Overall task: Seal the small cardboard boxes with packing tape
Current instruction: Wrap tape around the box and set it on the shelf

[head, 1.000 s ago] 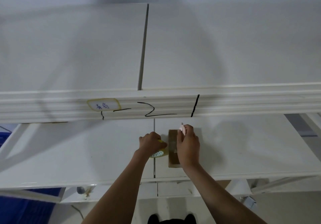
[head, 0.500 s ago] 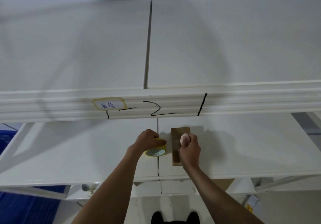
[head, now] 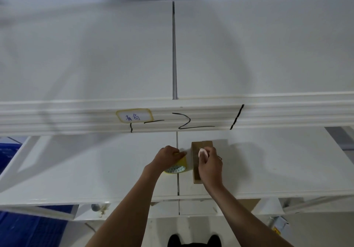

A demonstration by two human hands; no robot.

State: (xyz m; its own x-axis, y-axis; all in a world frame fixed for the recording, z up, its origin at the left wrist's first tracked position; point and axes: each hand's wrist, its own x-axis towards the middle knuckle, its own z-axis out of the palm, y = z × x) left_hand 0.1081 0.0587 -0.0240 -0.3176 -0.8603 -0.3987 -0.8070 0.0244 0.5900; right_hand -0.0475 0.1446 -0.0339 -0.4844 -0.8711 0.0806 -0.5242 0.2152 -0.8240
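A small brown cardboard box lies lengthwise on the lower white shelf, right of the shelf's middle seam. My right hand lies over the box with fingers curled round a small pale pink object, whose kind I cannot tell. Left of the box stands a yellow roll of packing tape with a patterned core. My left hand grips the roll from above. The near right part of the box is hidden under my right hand.
A thick white upper shelf with a yellow-edged label and black marker strokes overhangs just beyond the hands. A brown cardboard piece shows below the lower shelf at right. Blue surface at bottom left.
My right hand slid toward me along the box, uncovering its far end. My left hand stayed on the tape roll. The view shifted slightly.
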